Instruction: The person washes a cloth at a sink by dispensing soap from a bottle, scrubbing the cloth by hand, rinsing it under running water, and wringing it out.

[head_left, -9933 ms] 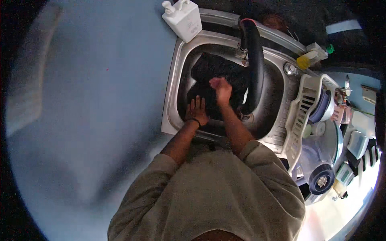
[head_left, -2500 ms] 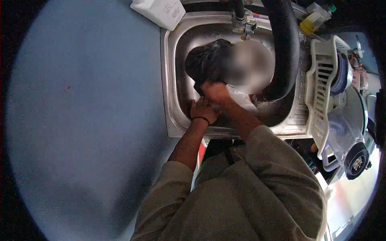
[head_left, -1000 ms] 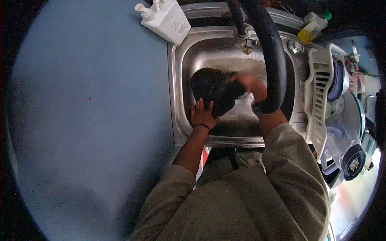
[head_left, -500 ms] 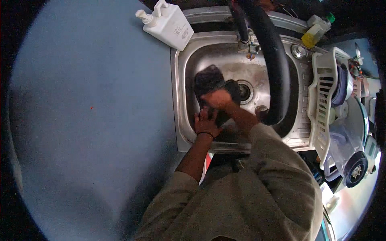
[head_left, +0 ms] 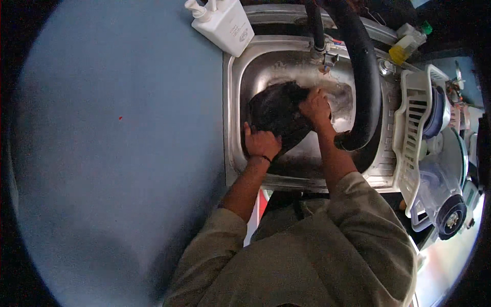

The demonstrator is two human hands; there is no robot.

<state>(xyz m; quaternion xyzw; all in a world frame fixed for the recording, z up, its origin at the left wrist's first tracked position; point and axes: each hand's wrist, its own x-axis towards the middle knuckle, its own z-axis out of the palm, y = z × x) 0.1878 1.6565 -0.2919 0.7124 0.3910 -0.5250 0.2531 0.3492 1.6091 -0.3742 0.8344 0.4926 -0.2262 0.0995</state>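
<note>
A wet-looking black cloth (head_left: 279, 110) lies spread over the bottom of the steel sink (head_left: 276, 63). My left hand (head_left: 263, 143), with a dark band at its wrist, has its fingers curled over the cloth's near left edge and its thumb sticking out. On the cloth's right side, my right hand (head_left: 316, 106) is closed around a bunched part of it. The cloth hides the drain.
A black hose-like spout (head_left: 365, 87) arches over the sink's right part, beside a tap (head_left: 330, 59). At the back left corner stands a white pump bottle (head_left: 225, 28). To the right is a white dish rack (head_left: 413, 110) with dishes and a blender jug (head_left: 434, 189).
My right hand has moved right and back from beside my left hand. The cloth is now spread wider and covers the drain. My left fingers, earlier flat, are now curled.
</note>
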